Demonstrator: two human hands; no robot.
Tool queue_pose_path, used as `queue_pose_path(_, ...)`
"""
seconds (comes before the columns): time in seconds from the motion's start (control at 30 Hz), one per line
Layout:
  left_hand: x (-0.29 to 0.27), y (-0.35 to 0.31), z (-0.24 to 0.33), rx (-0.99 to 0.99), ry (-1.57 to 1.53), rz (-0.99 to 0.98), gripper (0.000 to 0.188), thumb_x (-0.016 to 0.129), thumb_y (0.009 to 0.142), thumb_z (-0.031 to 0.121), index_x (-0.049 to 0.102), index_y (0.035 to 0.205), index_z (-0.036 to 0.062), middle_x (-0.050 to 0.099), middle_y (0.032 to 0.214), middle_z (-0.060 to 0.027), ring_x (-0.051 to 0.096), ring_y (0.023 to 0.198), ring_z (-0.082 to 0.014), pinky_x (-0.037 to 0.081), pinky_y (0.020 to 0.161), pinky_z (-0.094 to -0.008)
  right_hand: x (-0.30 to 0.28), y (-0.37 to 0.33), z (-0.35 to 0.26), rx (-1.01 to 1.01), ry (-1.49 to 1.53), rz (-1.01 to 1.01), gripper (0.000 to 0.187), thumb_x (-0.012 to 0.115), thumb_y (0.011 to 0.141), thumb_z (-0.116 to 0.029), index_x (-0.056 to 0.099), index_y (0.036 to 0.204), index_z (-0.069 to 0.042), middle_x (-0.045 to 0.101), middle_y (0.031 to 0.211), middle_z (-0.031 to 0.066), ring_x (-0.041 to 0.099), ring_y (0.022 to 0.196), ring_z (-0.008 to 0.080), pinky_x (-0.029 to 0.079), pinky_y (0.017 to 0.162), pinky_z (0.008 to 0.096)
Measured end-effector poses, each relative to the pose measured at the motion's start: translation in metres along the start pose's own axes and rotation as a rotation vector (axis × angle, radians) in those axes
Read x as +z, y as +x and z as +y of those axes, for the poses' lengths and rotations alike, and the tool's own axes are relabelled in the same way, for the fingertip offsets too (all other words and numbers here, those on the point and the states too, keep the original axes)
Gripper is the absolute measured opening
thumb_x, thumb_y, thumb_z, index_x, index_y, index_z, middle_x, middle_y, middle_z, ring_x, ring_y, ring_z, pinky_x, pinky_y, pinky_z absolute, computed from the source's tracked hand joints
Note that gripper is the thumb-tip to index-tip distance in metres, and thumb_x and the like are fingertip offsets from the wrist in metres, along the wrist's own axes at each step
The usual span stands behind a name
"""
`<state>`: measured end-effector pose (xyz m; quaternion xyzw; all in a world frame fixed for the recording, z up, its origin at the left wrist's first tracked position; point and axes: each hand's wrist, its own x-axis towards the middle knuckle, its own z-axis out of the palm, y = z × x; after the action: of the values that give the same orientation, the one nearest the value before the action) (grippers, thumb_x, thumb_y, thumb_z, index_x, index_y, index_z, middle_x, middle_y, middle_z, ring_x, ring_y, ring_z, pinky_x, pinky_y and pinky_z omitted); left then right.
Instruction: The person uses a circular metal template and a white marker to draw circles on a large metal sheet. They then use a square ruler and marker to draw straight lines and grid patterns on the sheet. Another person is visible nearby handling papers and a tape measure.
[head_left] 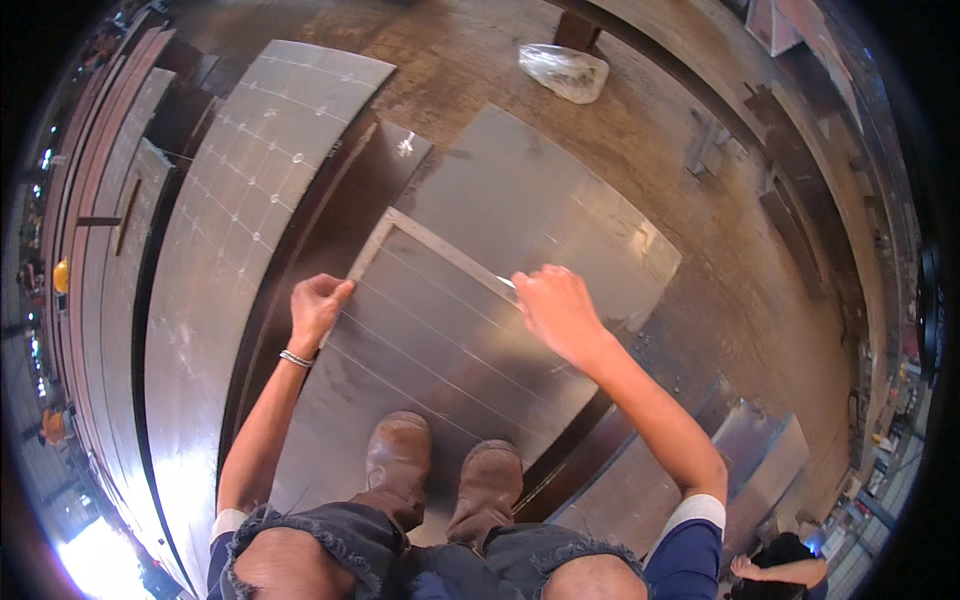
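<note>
A flat metal framing square [437, 243] lies on a grey steel plate [420, 320], its corner pointing away from me. One leg runs along the plate's left edge. There my left hand [317, 305] is closed, fingers and thumb pinching that leg against the edge. My right hand [558, 312] is closed around a thin white marking stick [507, 282], its tip at the far leg of the square. Several pale parallel lines cross the plate on the near side of that leg. My brown boots [398, 452] stand on the same plate.
To the left lies a long steel plate [232, 215] marked with a white grid, beside stacked beams [105, 200]. A crumpled clear plastic bag [563, 73] rests on the brown floor [660, 150]. At lower right another person [785, 568] is partly in view, near more metal plates [760, 455].
</note>
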<state>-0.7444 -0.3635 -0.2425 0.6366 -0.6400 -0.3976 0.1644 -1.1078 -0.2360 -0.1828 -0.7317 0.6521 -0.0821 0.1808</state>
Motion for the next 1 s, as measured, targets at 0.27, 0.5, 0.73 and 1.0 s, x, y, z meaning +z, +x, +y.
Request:
queue_pose_path(0.27, 0.002, 0.006, -0.01, 0.017, -0.02, -0.009, 0.023, 0.079, 0.085, 0.021, 0.077, 0.088, -0.0015, 0.074, 0.075, -0.0059, 0.067, 0.07, -0.0096, 0.051, 0.066, -0.0263, -0.025, -0.148, 0.059, 0.134, -0.155, -0.225, 0.011, 0.068, 0.071, -0.005, 0.064, 0.081, -0.004, 0.068, 0.075, 0.0163, 0.067, 0.085, 0.0351, 0.053, 0.077, 0.0453)
queue_pose_path(0.5, 0.002, 0.006, -0.013, 0.015, -0.01, 0.002, 0.024, 0.08, 0.084, 0.022, 0.077, 0.088, -0.0014, 0.074, 0.075, -0.0052, 0.066, 0.07, -0.0093, 0.05, 0.066, -0.0262, -0.011, -0.205, 0.098, 0.294, -0.338, -0.244, 0.012, 0.065, 0.076, -0.006, 0.063, 0.088, -0.004, 0.07, 0.076, 0.0166, 0.069, 0.082, 0.0347, 0.054, 0.076, 0.0448)
queue_pose_path(0.73, 0.001, 0.012, -0.017, 0.032, 0.058, -0.008, 0.029, 0.078, 0.084, 0.029, 0.077, 0.09, 0.0006, 0.076, 0.08, -0.0075, 0.07, 0.075, -0.0142, 0.053, 0.072, -0.0295, 0.042, -0.209, 0.091, 0.707, 0.203, 0.121, 0.017, 0.054, 0.098, -0.015, 0.044, 0.107, -0.004, 0.066, 0.079, 0.0282, 0.065, 0.078, 0.051, 0.05, 0.071, 0.0602)
queue_pose_path(1.0, -0.016, 0.04, 0.008, 0.129, 0.013, 0.062, 0.031, 0.077, 0.087, 0.032, 0.078, 0.099, 0.004, 0.074, 0.079, -0.0063, 0.067, 0.073, -0.0113, 0.05, 0.067, -0.0289, 0.019, -0.202, 0.083, 0.714, 0.424, 0.346, 0.014, 0.052, 0.1, -0.014, 0.043, 0.106, -0.004, 0.066, 0.079, 0.0217, 0.069, 0.078, 0.0419, 0.051, 0.069, 0.0506)
